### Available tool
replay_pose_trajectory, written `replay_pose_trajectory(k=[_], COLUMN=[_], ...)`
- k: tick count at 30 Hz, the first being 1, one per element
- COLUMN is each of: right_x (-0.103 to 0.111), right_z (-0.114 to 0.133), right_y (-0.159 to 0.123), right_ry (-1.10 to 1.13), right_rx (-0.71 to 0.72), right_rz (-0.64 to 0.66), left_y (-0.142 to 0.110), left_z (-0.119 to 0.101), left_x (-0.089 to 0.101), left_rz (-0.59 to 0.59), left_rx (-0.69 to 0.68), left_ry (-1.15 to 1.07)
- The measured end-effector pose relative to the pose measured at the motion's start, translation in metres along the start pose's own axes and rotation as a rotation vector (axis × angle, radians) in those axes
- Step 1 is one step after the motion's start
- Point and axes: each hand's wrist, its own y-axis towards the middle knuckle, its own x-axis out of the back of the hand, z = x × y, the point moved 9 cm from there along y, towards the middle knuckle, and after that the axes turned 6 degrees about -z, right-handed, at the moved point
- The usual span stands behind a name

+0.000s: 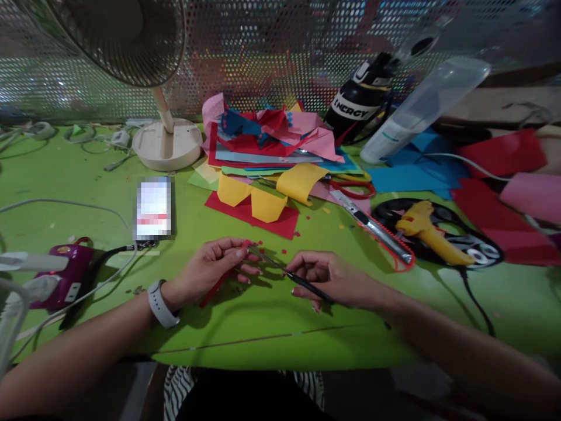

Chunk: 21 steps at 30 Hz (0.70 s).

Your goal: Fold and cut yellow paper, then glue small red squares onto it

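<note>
My left hand (225,263), with a pale watch band on its wrist, pinches a narrow red paper strip (214,290) that hangs below the fingers. Between the fingers of my right hand (319,275) lies a slim black-handled tool (313,288) with a long thin metal shaft. Its tip touches or nearly touches the red paper at my left fingertips; its exact kind is unclear. Just beyond my hands, yellow paper cut-outs (268,204) stand on a red paper rectangle (284,225). Small red scraps (284,251) lie on the green table.
Coloured paper (272,155) is piled at the back, with red-handled scissors (357,187) beside it. To the right are a cutter knife (377,231) and a yellow glue gun (425,231). A fan (169,146), a phone (153,207) and a purple power adapter (65,272) occupy the left.
</note>
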Motion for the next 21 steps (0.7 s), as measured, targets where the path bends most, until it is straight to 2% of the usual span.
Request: replay_pose_trajectory(k=[21], right_x=[-0.0016], right_z=[0.0019], right_y=[0.0014], right_ry=[0.007], right_rx=[0.04], right_rz=[-0.003], left_y=[-0.0006], left_z=[-0.0008], left_x=[0.0009], left_rz=[-0.003], left_rx=[-0.012], left_ry=[0.027])
